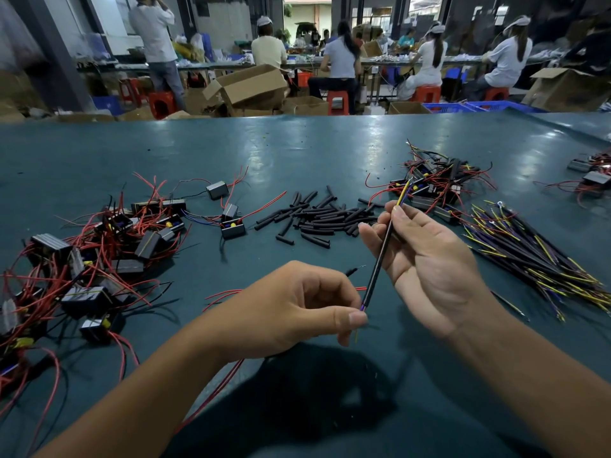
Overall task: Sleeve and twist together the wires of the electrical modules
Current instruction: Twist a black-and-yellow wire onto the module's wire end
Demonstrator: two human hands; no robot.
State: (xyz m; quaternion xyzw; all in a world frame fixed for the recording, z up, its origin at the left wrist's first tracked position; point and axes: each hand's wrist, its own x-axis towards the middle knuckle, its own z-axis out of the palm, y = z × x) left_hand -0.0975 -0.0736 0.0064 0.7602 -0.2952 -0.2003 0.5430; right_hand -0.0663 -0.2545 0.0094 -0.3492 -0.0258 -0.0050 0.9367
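We see the left hand (291, 309) curled, pinching the lower end of a sleeved wire bundle (380, 259) between thumb and fingers — purple and yellow strands poke out below the thumb. The right hand (426, 259) sits palm-up, fingers loosely bent, fingertips (398, 211) pinching the bundle's upper part, yellow wire sticking out above. The bundle is tilted, held above the teal worktop (297, 150). A pile of black sleeves (317, 216) lies mid-worktop, just beyond the hands. Modules with red wires (99, 252) heap on the left — another module heap (429, 186) far right, with a sleeved-wire pile (535, 259) beside the right hand.
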